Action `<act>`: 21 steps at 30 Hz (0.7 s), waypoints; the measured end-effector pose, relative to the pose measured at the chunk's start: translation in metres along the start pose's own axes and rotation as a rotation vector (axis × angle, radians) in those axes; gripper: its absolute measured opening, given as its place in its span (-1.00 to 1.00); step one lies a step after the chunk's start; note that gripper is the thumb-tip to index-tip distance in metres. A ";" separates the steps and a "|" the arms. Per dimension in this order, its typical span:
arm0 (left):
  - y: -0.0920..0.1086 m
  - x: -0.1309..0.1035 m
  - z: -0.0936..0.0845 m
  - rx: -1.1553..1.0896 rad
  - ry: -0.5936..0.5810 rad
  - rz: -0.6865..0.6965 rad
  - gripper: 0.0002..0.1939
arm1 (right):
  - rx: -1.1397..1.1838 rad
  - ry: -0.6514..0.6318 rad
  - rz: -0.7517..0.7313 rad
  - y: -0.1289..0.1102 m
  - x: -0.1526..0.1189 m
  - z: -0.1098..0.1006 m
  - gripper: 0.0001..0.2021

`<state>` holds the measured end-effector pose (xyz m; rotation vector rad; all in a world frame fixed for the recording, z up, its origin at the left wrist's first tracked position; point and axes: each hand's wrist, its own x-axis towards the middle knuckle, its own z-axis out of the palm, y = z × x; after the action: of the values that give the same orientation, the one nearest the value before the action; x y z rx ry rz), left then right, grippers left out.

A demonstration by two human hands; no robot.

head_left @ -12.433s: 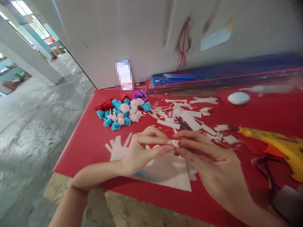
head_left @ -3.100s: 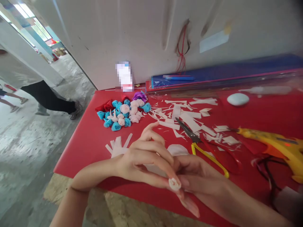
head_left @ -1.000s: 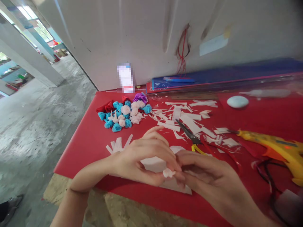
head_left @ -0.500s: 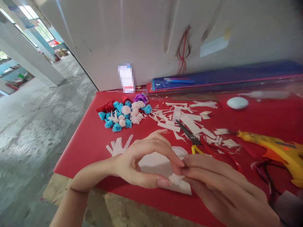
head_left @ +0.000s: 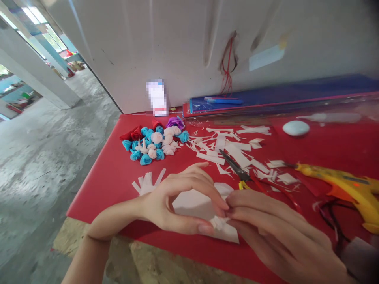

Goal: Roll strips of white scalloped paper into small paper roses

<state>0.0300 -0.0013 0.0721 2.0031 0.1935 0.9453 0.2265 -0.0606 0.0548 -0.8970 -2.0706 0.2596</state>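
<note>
My left hand [head_left: 177, 201] curves over white paper [head_left: 192, 205] near the front edge of the red table. Its thumb touches a small crumpled white paper piece [head_left: 219, 223], and its forefinger meets the fingertips of my right hand [head_left: 281, 228]. Both hands pinch around that small piece; my right thumb is hidden. Scissors [head_left: 241, 171] with yellow and red handles lie just beyond my right hand. White paper strips [head_left: 145, 183] fan out behind my left wrist.
Blue, pink, red and purple paper flowers [head_left: 156, 142] lie at the back left, by a phone [head_left: 158, 98]. Paper scraps [head_left: 237, 152] spread across the middle. A yellow glue gun [head_left: 340, 183] and a pale oval object [head_left: 296, 128] are at the right.
The left thumb and forefinger have parted slightly, showing more of the crumpled white piece. My right hand has shifted a little over the scissors' handles.
</note>
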 end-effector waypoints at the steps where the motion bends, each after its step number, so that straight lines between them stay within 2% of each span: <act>1: 0.000 0.000 0.000 0.001 0.002 -0.004 -0.84 | 0.006 0.003 -0.004 0.000 0.001 0.000 -0.80; 21: 0.001 0.000 0.000 0.005 0.029 -0.017 -0.87 | 0.006 -0.002 -0.001 0.002 0.002 0.000 -0.81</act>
<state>0.0299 -0.0022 0.0733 1.9899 0.2290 0.9640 0.2263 -0.0578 0.0550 -0.8928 -2.0711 0.2667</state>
